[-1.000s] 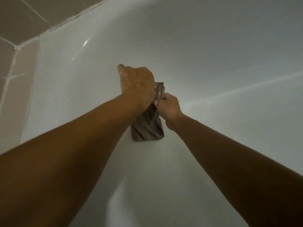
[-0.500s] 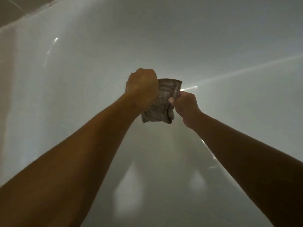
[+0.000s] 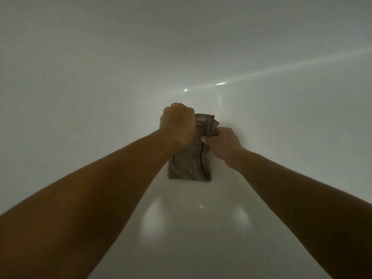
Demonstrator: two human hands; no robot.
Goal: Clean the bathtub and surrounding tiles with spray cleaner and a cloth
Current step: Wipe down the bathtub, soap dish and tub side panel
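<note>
A folded brown cloth (image 3: 190, 168) with faint stripes lies against the white inner surface of the bathtub (image 3: 100, 87), at the middle of the view. My left hand (image 3: 178, 125) is a fist that grips the cloth's upper left part. Just to the right, my right hand (image 3: 223, 142) pinches the cloth's right edge with thumb and fingers. Both arms reach straight forward into the tub. The cloth's lower end hangs flat below the hands. No spray bottle is in view.
Smooth white tub wall fills the whole view. A bright streak of light (image 3: 281, 69) crosses the upper right, and glossy reflections (image 3: 201, 207) shine on the surface below the cloth.
The view has swung away from the tiles at the upper left, which are out of sight now. Both hands still hold the cloth, and more of it hangs down below them than half a second ago.
</note>
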